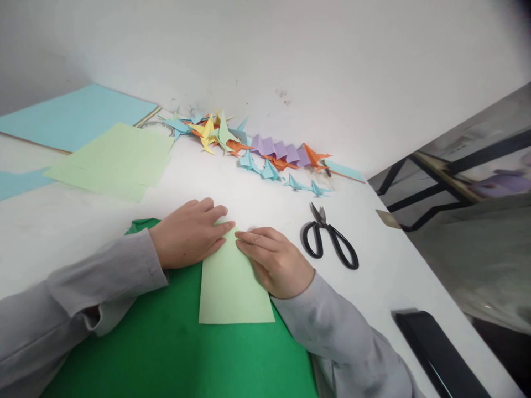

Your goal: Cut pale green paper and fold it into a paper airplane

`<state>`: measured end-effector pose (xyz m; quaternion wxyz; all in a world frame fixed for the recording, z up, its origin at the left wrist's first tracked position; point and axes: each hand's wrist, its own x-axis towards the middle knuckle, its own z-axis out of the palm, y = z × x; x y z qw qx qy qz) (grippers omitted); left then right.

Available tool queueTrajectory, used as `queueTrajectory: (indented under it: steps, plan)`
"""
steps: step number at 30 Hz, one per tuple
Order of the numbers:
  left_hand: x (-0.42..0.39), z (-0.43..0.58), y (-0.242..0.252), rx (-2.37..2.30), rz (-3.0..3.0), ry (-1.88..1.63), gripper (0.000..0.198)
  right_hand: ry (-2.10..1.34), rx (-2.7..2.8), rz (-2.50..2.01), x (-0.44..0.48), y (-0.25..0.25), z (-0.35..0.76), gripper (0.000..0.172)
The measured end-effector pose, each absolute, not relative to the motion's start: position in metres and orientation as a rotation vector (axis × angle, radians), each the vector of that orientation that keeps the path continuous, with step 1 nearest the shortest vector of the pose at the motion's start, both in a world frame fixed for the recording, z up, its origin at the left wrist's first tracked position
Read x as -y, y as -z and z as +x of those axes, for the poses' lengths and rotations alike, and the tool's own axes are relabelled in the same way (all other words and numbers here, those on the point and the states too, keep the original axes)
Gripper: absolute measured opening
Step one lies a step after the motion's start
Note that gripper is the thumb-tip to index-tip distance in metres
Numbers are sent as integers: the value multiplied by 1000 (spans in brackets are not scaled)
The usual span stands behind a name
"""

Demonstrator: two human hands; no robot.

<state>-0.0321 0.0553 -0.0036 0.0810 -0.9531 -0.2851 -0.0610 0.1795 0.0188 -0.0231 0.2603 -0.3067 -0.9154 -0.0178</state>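
A light green sheet of paper (233, 293) lies on a green mat (174, 337), its narrower end away from me. My left hand (188, 232) rests across the sheet's upper left edge, fingers apart and their tips on the paper. At the upper right edge, my right hand (282, 262) presses its fingers together on the same sheet. The right thumb is mostly hidden under the hand. Black-handled scissors (326, 232) lie slightly apart-bladed on the table, right of my right hand and touching neither hand.
Folded paper shapes (224, 132) in several colours line the wall. Light green sheets (116, 160) and a blue sheet stack (83, 116) lie at the back left. A black, flat object (435, 348) sits near the white table's (369, 287) right edge.
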Motion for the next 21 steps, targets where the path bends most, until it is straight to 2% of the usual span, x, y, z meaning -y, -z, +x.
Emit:
queueTrajectory:
  steps: [14,21]
  plan:
    - [-51,-31,0,831,-2847,205,26,159,2561,-902,-16,18,177,29]
    - [-50,-38,-8,754,-3140,179,30,164,2536,-892,-16,17,177,27]
